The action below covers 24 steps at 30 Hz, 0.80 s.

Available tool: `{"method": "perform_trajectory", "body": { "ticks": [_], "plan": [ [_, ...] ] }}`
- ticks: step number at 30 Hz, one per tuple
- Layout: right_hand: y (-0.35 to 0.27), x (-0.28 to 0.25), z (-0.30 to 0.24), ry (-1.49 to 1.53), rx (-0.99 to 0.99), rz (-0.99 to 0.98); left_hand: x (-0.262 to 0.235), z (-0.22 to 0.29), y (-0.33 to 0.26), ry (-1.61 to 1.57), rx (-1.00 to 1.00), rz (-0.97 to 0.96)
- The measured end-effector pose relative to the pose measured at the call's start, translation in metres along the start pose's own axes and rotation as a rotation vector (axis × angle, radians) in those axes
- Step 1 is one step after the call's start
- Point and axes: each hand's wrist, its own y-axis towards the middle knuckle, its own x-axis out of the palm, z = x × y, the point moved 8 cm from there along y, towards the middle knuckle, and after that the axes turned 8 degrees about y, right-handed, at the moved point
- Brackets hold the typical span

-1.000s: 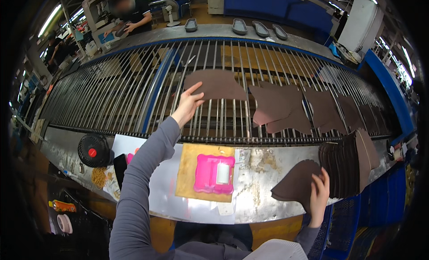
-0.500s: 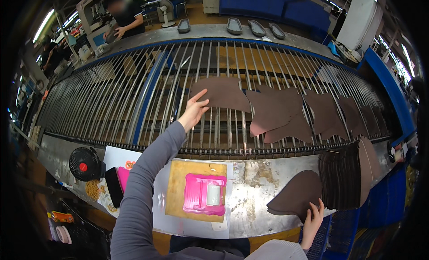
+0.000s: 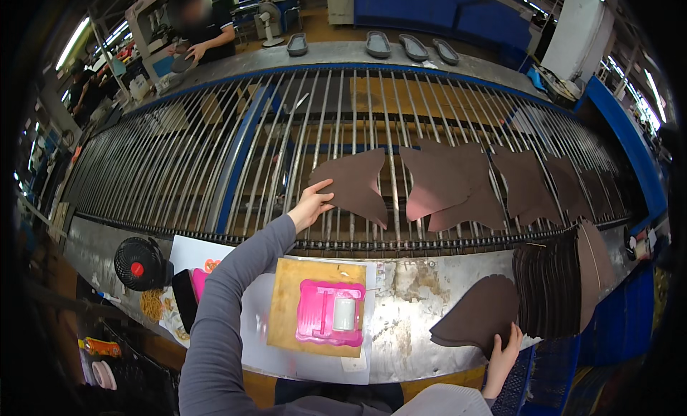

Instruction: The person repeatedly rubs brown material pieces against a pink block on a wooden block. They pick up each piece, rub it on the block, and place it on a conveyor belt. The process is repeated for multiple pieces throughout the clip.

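Observation:
My left hand [image 3: 313,203] reaches over the bars and pinches the left edge of a dark brown shaped sheet piece [image 3: 352,181], which lies almost flat on them. To its right, more brown sheet pieces [image 3: 441,180] lie in a row, some overlapping, with pinkish lower tips. My right hand [image 3: 504,355] is at the near right, its fingers closed on the lower edge of a small stack of brown sheet pieces [image 3: 476,312] on the metal table. Beside that stack stands a thick, tied bundle of brown pieces [image 3: 547,284]; its underside is hidden.
A conveyor of metal bars [image 3: 250,158] crosses ahead. On the near metal table [image 3: 408,330] are a pink tray [image 3: 311,312] with a white roller on a tan board [image 3: 283,323], and a small black fan [image 3: 138,264]. Grey trays [image 3: 378,44] line the far ledge; a person [image 3: 207,40] works beyond.
My left hand has come slightly nearer with the brown piece, which has turned and settled lower on the bars. My right hand stays at the small stack.

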Motion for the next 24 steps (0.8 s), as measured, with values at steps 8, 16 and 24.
{"method": "perform_trajectory", "body": {
  "ticks": [8,16,24],
  "plan": [
    [0.013,0.011,0.035,-0.149,0.239,0.024,-0.018,0.006,-0.03,0.118,-0.144,0.007],
    [0.037,0.007,0.059,-0.212,0.277,-0.052,-0.044,0.064,-0.193,0.379,-0.058,-0.121],
    [0.07,0.017,0.114,-0.112,0.368,-0.157,-0.073,0.059,-0.316,0.508,-0.016,-0.061]
  ]
}}
